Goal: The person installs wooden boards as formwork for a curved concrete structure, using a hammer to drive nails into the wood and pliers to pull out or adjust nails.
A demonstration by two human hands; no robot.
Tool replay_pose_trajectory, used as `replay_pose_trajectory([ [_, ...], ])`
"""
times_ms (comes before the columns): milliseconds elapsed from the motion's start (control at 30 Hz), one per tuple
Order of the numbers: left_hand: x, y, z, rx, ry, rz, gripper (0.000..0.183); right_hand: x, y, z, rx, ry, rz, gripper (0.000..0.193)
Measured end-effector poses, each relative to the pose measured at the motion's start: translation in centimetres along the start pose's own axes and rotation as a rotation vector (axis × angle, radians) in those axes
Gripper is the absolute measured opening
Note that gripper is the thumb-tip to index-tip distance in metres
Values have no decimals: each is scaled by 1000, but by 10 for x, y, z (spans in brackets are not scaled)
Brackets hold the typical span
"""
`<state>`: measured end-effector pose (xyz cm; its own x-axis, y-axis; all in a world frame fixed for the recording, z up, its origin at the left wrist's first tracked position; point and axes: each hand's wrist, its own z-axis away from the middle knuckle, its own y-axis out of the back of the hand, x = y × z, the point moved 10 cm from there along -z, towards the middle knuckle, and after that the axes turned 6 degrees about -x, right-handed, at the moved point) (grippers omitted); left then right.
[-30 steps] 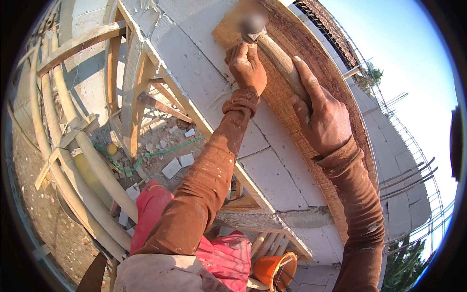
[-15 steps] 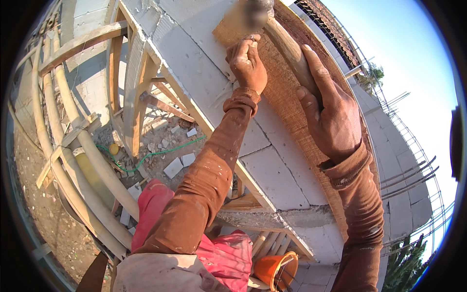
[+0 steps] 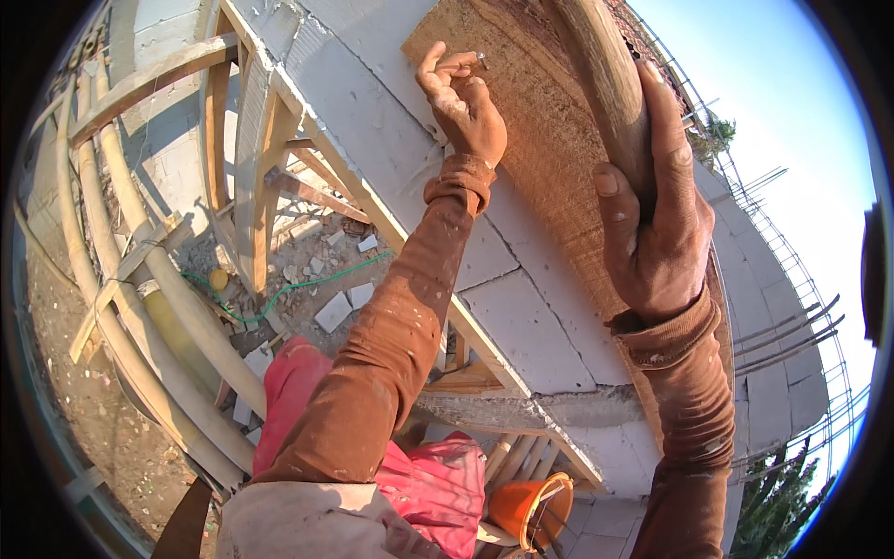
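Observation:
A rough wooden board (image 3: 549, 172) lies along the top of the pale block wall (image 3: 521, 321). My right hand (image 3: 656, 224) is wrapped round the wooden handle (image 3: 610, 93) of a hammer, raised over the board; its head is beyond the upper edge of the picture. Near the board's far left end, my left hand (image 3: 466, 112) is open, fingers loosely bent and apart. Close by its fingertips, what looks like a small nail (image 3: 482, 60) stands at the board's surface.
Wooden framing (image 3: 256, 177) stands left of the wall, and bamboo poles (image 3: 140, 214) run farther left. A green hose (image 3: 279, 296) crosses rubble on the ground. An orange bucket (image 3: 521, 508) is below, near me. Steel rods (image 3: 787, 340) stick out at the right.
My right hand has lifted the hammer up and to the right, taking its head out of view. My left fingers have opened from their pinch on the nail.

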<state>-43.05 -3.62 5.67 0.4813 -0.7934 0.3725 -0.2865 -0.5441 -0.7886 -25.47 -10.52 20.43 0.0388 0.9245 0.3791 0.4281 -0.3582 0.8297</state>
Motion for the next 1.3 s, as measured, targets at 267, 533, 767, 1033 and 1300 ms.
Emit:
replay_pose_trajectory([
  [267, -13, 6, 13, 151, 60, 120, 51, 25, -11, 2, -112, -125, 141, 55],
  [533, -16, 6, 25, 164, 111, 157, 49, 51, -57, 18, -404, -358, 153, 61],
  [767, -17, 10, 8, 184, 95, 161, 50, 5, -17, 6, -130, -177, 73, 61],
  [1033, -16, 9, 16, 167, 141, 85, 47, 14, -24, 4, -243, -264, 122, 59],
  [1300, -14, 6, 23, 173, 152, 65, 45, 45, -63, 20, -611, -492, 169, 57],
])
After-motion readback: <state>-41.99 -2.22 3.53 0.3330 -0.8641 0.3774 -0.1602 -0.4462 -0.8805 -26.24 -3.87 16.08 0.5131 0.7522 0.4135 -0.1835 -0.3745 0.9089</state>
